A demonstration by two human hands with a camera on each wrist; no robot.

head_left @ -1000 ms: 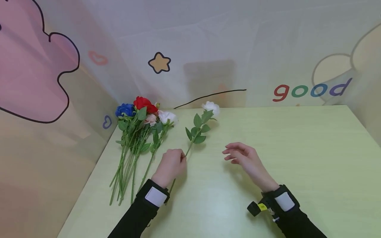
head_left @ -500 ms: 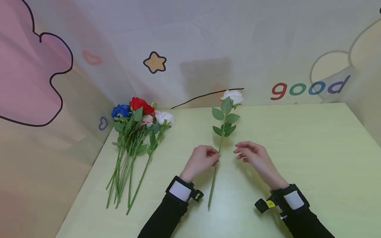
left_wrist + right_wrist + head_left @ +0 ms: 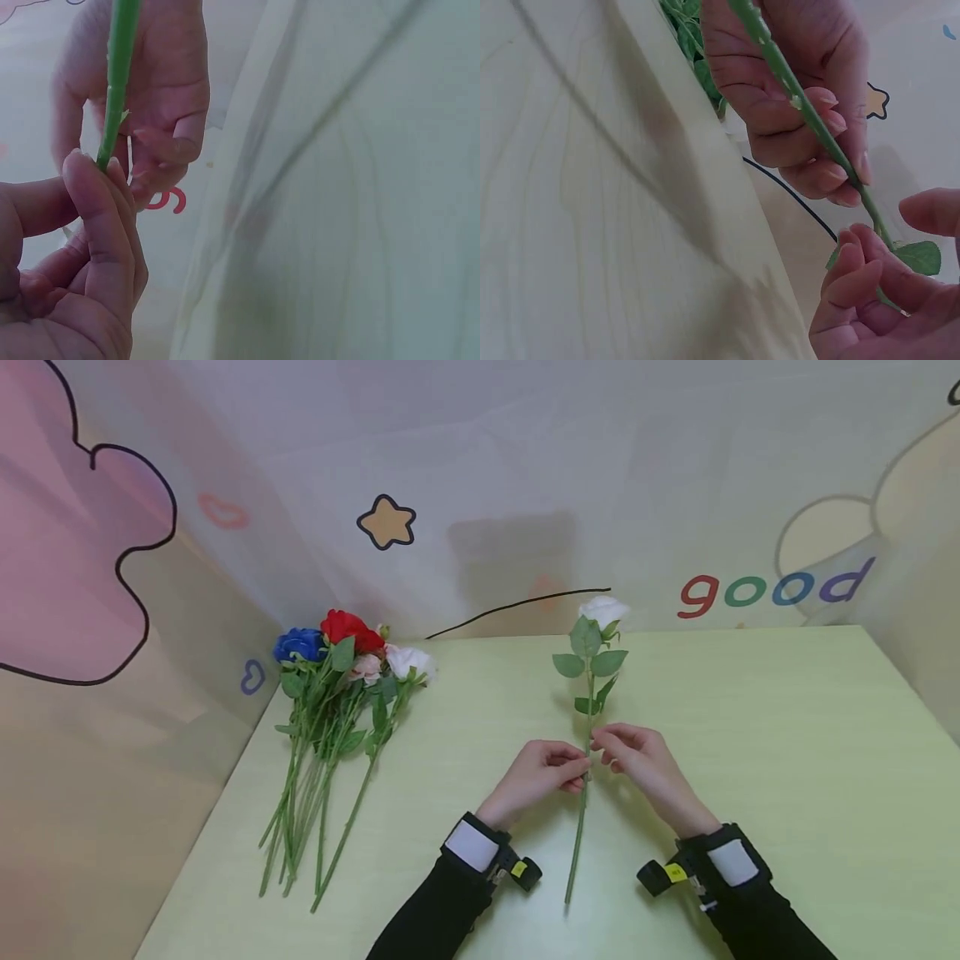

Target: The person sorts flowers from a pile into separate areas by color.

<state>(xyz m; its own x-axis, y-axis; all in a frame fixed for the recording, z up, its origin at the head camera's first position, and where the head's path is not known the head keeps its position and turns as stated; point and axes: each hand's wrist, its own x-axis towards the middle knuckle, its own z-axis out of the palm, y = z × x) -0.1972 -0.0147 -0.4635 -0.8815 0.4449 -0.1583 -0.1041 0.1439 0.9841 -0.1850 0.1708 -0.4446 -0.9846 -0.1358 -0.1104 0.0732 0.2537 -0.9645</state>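
one white rose (image 3: 589,685) is held up off the pale surface (image 3: 750,710) in front of a person, its bloom (image 3: 603,609) pointing away and the far end of its stem (image 3: 578,839) toward the body. the left grip (image 3: 536,777) pinches the stem between thumb and fingertips, below the leaves (image 3: 586,637) — a long bare length runs on from there toward the person, while leaves and bloom lie beyond the pinch. the right grip (image 3: 645,768) is just beside the stem on the other side, a little nearer the leaves, fingers loosely bent and thumb apart from them. in the right wrist view the stem passes between that thumb and the fingers, close by the fingertips; whether they touch it, i cannot tell. the wrist views also catch a shadow (image 3: 667,199) across the wood grain.

to the left lies a loose bunch — a blue flower (image 3: 298,645), a red flower (image 3: 350,631), a pink flower (image 3: 366,669) and a second white flower (image 3: 408,662), their long green stems (image 3: 300,802) toward the person, well apart from both grips. behind the surface, a backdrop (image 3: 652,460) carries an orange star (image 3: 386,522) and the word "good" (image 3: 790,589) in coloured letters.
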